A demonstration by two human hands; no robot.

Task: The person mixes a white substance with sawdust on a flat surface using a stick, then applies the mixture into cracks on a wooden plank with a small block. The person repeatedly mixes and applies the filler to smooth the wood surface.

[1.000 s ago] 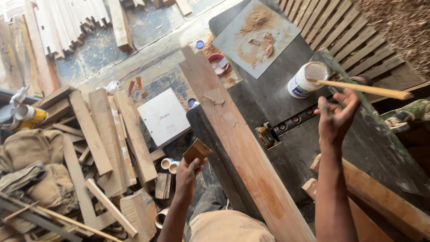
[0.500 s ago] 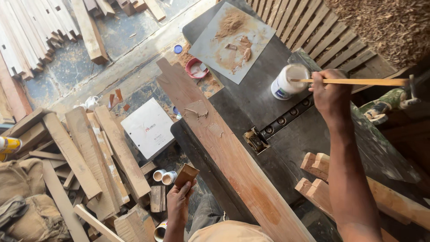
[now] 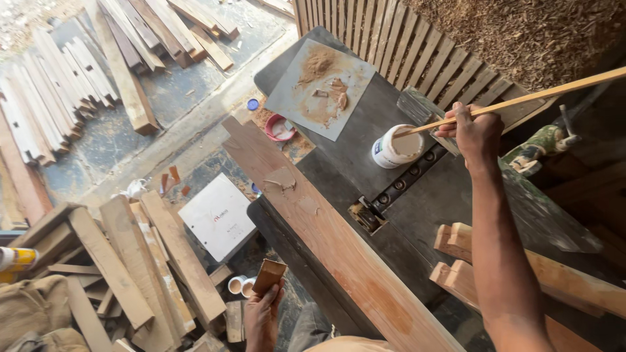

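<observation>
The stick's tip has dropped into the white tub (image 3: 395,147) at one o'clock; the right hand (image 3: 478,130) is clenched round the long stick (image 3: 521,99) to stir, the left hand (image 3: 262,317) pinches a brown scraper (image 3: 268,276) clear, beside the plank (image 3: 326,234)

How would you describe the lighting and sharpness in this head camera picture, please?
Head view: even daylight, brighter on the floor at upper left, soft shadows, no strong glare; the plank and tub are sharp; the right hand and stick are clear, the left hand slightly soft; wide-angle bending shows at the edges.
</observation>
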